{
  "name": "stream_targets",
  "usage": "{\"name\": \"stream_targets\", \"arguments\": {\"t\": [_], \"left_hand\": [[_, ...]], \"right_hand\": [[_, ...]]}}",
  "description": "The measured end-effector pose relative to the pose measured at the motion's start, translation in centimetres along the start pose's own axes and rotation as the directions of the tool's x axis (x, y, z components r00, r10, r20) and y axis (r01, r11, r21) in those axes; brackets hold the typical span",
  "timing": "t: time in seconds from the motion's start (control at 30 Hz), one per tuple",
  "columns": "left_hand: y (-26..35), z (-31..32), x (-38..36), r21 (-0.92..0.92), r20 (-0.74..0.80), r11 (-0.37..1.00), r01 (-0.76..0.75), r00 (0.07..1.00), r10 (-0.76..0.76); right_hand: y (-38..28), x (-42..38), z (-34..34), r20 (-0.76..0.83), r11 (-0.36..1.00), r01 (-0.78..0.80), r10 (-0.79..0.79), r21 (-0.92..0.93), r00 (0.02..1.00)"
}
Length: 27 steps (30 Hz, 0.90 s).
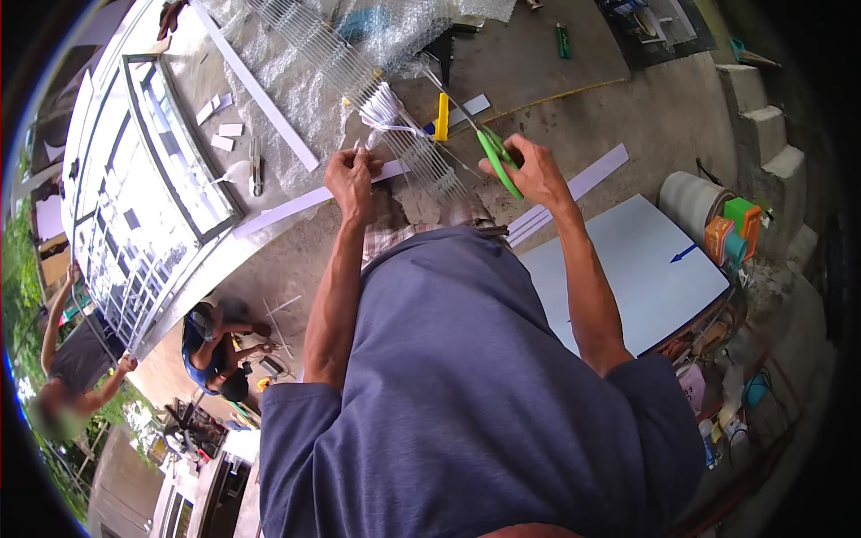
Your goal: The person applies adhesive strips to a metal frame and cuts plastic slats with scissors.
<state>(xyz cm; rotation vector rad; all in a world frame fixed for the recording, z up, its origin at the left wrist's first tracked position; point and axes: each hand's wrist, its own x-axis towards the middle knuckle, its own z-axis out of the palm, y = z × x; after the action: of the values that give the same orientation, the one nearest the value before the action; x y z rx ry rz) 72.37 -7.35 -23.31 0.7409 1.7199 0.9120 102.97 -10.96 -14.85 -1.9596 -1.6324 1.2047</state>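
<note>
My right hand (535, 174) is closed around the green handles of a pair of scissors (493, 148), whose blades point up and away to the left. My left hand (352, 182) is raised with its fingers pinched together; a tiny pale bit shows at the fingertips, too small to name. Just beyond it, a bundle of white cord or thin strips (384, 109) lies on a long ribbed lattice (327, 54). A yellow tool-like piece (442, 117) sits between the two hands, beside a short white strip (470, 108).
Clear bubble wrap (269, 81) spreads at the far left, with a long white strip (260, 90) over it. A white board (628, 269) lies to my right. A metal-framed glass panel (143, 161) stands left, near a crouching person (211, 354) and another person (85, 359) gripping it.
</note>
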Motion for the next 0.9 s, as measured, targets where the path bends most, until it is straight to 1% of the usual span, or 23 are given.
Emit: {"name": "stream_targets", "arguments": {"t": [0.03,0.1,0.2,0.23,0.3,0.33,0.37,0.43,0.47,0.5,0.53,0.63,0.67,0.7,0.73,0.77,0.8,0.83,0.87,0.9], "left_hand": [[-0.1,0.0,0.1,0.029,0.005,1.0,0.01,1.0,-0.011],[0.9,0.0,-0.1,0.087,0.012,0.996,0.029,0.999,-0.031],[0.0,-0.3,0.6,0.038,0.028,0.998,-0.056,0.998,0.055],[-0.3,-0.5,0.9,0.114,-0.001,0.988,-0.101,0.995,0.102],[-0.9,-0.6,0.9,0.266,-0.049,0.95,-0.166,0.981,0.185],[-0.5,-0.5,0.6,0.196,-0.061,0.975,-0.105,0.991,0.119],[-0.1,-0.4,0.4,0.172,-0.064,0.982,-0.075,0.994,0.087],[0.6,-0.4,0.1,0.123,-0.068,0.992,-0.016,0.997,0.025],[1.0,-0.4,0.0,0.269,-0.163,0.942,-0.2,0.955,0.249],[1.3,-0.4,-0.4,0.427,-0.221,0.837,-0.344,0.857,0.465],[1.5,-0.4,-0.9,0.584,-0.233,0.684,-0.438,0.717,0.657],[2.8,-1.0,-3.0,0.338,-0.106,0.839,-0.426,0.869,0.484],[2.5,-1.0,-3.4,0.307,0.008,0.881,-0.359,0.927,0.375],[2.5,-0.3,-4.0,0.286,0.055,0.92,-0.268,0.963,0.264],[1.9,0.3,-3.9,0.305,0.086,0.917,-0.257,0.966,0.242],[1.0,0.8,-3.4,0.324,0.118,0.913,-0.246,0.968,0.219],[0.8,1.2,-2.8,0.215,0.169,0.967,-0.135,0.981,0.1],[0.5,1.7,-2.1,0.108,0.233,0.994,-0.011,0.972,-0.015],[0.3,2.0,-2.0,0.011,0.307,0.992,0.123,0.944,-0.121],[1.8,2.1,-2.5,0.013,0.297,0.988,0.156,0.943,-0.153]], "right_hand": [[0.7,2.1,0.3,-0.16,0.988,0.072,-0.094,-0.138,0.983],[3.4,7.1,1.3,-0.322,0.907,0.133,-0.275,-0.399,0.906],[2.6,10.4,1.4,-0.432,0.804,0.268,-0.529,-0.53,0.731],[2.1,10.5,2.1,-0.396,0.823,0.313,-0.517,-0.475,0.759],[-1.3,8.3,4.6,-0.304,0.852,0.382,-0.494,-0.358,0.815],[-2.2,7.3,6.7,-0.229,0.882,0.374,-0.442,-0.288,0.867],[-3.1,6.5,8.7,-0.146,0.908,0.357,-0.392,-0.221,0.908],[-5.4,5.6,10.6,-0.131,0.865,0.271,-0.354,-0.422,0.926],[-6.2,5.7,11.2,-0.13,0.825,0.228,-0.339,-0.517,0.932],[-6.6,5.8,11.7,-0.122,0.817,0.214,-0.326,-0.535,0.938],[-6.6,5.9,12.2,-0.115,0.81,0.197,-0.308,-0.553,0.944],[-6.8,6.4,13.1,-0.086,0.788,0.183,-0.285,-0.587,0.955],[-6.7,6.6,13.4,-0.072,0.784,0.184,-0.279,-0.593,0.957],[-6.6,6.8,13.7,-0.058,0.779,0.188,-0.276,-0.598,0.959],[-6.4,7.1,13.8,-0.091,0.777,0.215,-0.329,-0.592,0.94],[-6.1,7.3,13.9,-0.101,0.792,0.226,-0.339,-0.567,0.935],[-5.9,7.6,13.9,-0.115,0.808,0.235,-0.348,-0.54,0.93],[-5.5,7.7,13.9,-0.128,0.822,0.244,-0.355,-0.514,0.926],[-5.7,7.5,13.5,-0.087,0.858,0.254,-0.324,-0.446,0.942],[-6.4,7.2,12.8,-0.043,0.891,0.258,-0.295,-0.374,0.955]]}}
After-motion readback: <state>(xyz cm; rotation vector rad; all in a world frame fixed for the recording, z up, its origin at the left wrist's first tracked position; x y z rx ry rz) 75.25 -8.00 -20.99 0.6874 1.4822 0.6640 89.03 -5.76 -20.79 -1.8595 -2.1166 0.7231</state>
